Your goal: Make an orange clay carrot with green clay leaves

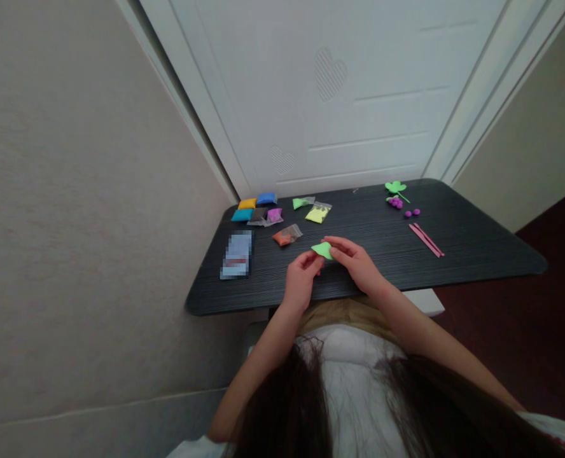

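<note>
A flat, leaf-shaped piece of light green modelling clay (321, 250) is held between both hands above the front of the dark table. My left hand (302, 275) pinches its left end with the fingers curled in. On the other side, my right hand (354, 259) grips the right end between thumb and fingers. Beyond the hands lie an opened bag of orange clay (286, 236), a bag of yellow clay (318, 212) and a bag of green clay (303, 202).
Several clay packets, among them a blue one (266, 198), sit at the table's (273, 294) back left, behind a phone-like object (237, 254). To the right are a green clover shape (396, 187), purple clay balls (396, 202) and pink tools (426, 240). A white door (368, 117) stands behind.
</note>
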Available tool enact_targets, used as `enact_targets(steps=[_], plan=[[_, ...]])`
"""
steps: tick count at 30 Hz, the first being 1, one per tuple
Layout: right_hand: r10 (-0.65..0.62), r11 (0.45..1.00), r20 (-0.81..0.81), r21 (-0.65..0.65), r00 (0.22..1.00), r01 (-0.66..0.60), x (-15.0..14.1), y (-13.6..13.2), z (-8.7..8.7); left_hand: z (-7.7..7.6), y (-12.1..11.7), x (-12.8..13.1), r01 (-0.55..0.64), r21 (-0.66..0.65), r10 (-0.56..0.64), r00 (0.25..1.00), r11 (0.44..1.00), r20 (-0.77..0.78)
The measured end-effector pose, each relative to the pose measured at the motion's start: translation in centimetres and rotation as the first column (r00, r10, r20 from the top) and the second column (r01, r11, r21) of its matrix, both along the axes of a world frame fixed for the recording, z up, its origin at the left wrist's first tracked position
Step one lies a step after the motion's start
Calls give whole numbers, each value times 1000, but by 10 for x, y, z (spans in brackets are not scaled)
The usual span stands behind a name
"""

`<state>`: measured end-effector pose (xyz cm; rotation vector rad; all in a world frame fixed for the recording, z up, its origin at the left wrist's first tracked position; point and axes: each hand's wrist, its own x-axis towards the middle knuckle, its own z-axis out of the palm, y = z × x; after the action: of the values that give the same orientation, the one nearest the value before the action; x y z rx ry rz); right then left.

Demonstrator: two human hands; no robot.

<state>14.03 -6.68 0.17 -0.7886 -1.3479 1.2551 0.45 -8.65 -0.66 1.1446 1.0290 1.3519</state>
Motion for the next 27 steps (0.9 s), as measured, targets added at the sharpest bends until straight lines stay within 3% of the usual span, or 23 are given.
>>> enact_targets(steps=[14, 27], plan=[[-103, 983, 253, 175, 962, 59, -7, -8, 4, -1, 3, 3, -131, 7, 131, 991, 991, 21], [-100, 966, 290, 259, 952, 22, -9, -11, 3, -1, 3, 4, -201, 27, 201, 979, 979, 23]])
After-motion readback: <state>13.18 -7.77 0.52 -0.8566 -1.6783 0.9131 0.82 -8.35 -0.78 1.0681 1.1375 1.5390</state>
